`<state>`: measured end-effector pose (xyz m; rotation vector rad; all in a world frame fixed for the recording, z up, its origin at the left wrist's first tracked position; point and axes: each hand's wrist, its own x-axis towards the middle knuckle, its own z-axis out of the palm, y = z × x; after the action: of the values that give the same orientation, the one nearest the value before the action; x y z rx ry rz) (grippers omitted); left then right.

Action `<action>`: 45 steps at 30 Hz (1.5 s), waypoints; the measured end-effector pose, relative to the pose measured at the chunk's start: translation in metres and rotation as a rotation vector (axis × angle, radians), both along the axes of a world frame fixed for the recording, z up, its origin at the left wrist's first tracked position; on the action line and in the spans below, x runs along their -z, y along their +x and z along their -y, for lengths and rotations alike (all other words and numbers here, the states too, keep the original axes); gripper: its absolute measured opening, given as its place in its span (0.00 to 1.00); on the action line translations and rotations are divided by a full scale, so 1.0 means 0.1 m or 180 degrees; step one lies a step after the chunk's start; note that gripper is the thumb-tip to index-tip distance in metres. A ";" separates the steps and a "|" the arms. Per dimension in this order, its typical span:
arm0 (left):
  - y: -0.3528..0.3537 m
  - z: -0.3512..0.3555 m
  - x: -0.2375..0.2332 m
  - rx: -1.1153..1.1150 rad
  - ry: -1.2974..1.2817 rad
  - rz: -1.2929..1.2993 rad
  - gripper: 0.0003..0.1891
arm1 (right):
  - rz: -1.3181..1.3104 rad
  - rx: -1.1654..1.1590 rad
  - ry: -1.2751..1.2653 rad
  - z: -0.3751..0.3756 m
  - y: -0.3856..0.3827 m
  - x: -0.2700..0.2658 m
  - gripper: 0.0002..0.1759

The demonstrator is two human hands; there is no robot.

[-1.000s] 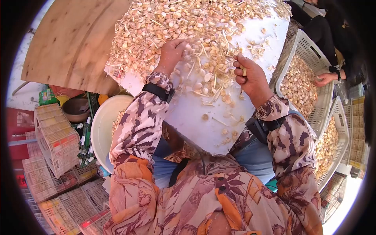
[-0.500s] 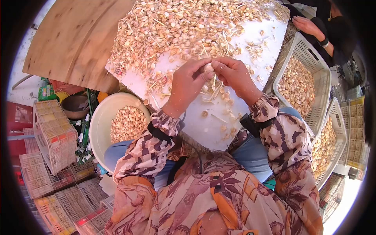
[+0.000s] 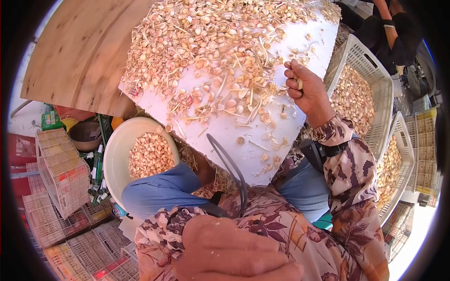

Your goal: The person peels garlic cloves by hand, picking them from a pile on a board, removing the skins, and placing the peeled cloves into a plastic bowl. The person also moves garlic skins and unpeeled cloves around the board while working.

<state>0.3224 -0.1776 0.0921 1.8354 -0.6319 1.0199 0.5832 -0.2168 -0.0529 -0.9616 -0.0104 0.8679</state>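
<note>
My right hand point(image 3: 309, 91) is raised over the right part of the white board point(image 3: 220, 143), its fingers curled round a pale garlic clove point(image 3: 300, 84) that partly shows between them. Close to the camera, low in the view, is my left hand point(image 3: 232, 253) in front of my chest. Its back faces up and the fingers point right; their tips are hidden, so I cannot see whether it holds anything. A broad heap of garlic cloves point(image 3: 201, 35) with dry stalks and skins covers the far part of the board. Several loose cloves and stalk bits lie nearer me.
A pale tub point(image 3: 115, 159) with cloves point(image 3: 151, 155) stands by my left knee. On the right are two white crates point(image 3: 384, 103) of cloves. Stacked crates point(image 3: 65, 173) are at the left, beside a brown plywood sheet point(image 3: 79, 56). Another person's arm point(image 3: 389, 30) is at the far right.
My hands have parted from the clove they both held over the board. The left came down and back towards my body; the right moved right. The other person's hand has left view.
</note>
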 end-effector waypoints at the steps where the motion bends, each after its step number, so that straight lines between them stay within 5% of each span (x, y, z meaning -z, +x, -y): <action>1: -0.02 0.03 -0.07 0.0063 0.0036 -0.0113 0.07 | -0.0012 0.0022 -0.0021 0.02 0.00 -0.01 0.10; 8: -0.01 0.06 -0.23 0.0020 0.0135 -0.0604 0.11 | -0.0073 -0.0187 0.0366 0.02 -0.12 0.00 0.10; 10: 0.08 -0.01 -0.15 -0.0008 0.0133 -0.0671 0.11 | -0.0648 -0.0168 0.0441 0.03 -0.19 -0.03 0.16; 13: 0.38 -0.26 0.27 -0.0924 -0.0266 -0.1170 0.14 | -0.0921 -0.0361 0.0417 -0.01 -0.36 -0.03 0.24; 14: 0.62 -0.52 0.40 -0.1206 0.0716 -0.1369 0.18 | -0.1070 -0.0386 0.0246 -0.04 -0.47 -0.10 0.26; 17: 1.12 -1.08 0.87 -0.1683 0.0420 -0.2082 0.15 | -0.1076 -0.0413 0.0495 -0.08 -0.50 -0.10 0.26; 19: 1.42 -1.66 1.29 -0.2261 0.1118 -0.2295 0.12 | -0.1022 -0.0751 0.1166 -0.09 -0.36 0.13 0.18; 23: 1.72 -1.92 1.79 -0.2435 0.2294 -0.2499 0.09 | -0.0903 -0.0494 0.0926 -0.15 -0.19 0.11 0.11; 26: 1.71 -1.98 1.76 -0.2387 0.1738 -0.2589 0.09 | -0.0795 -0.0039 0.0768 -0.18 -0.15 0.05 0.08; 29: 1.40 -1.79 1.47 -0.1099 -0.1550 -0.3054 0.11 | 0.0242 -0.0280 0.0243 -0.20 -0.12 0.09 0.12; 32: 1.23 -1.54 1.33 -0.0347 -0.2164 -0.2836 0.13 | 0.1155 -0.0760 -0.0477 -0.26 -0.19 0.01 0.12; 36: 1.11 -1.38 1.21 -0.0122 -0.2135 -0.2842 0.12 | 0.2160 -0.1097 -0.0898 -0.30 -0.39 -0.11 0.11; 38: 1.12 -1.34 1.20 -0.0118 -0.2342 -0.2894 0.08 | 0.3787 -0.0029 -0.0549 -0.37 -0.36 0.01 0.09; 40: 1.16 -1.29 1.17 -0.0153 -0.2479 -0.2818 0.08 | 0.3518 -0.0085 -0.0556 -0.35 -0.34 -0.02 0.09; 44: 1.36 -1.31 0.85 -0.0562 -0.2138 -0.2297 0.07 | 0.4332 0.0845 -0.0796 -0.35 -0.25 -0.10 0.08; 45: 1.41 -1.37 0.82 -0.0635 -0.2136 -0.1847 0.07 | 0.3793 0.0669 -0.1022 -0.32 -0.18 -0.08 0.08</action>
<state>0.4631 -0.0405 0.0100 1.4832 0.2322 0.6505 0.5651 -0.1850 -0.0449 -1.6321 -0.7919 0.0002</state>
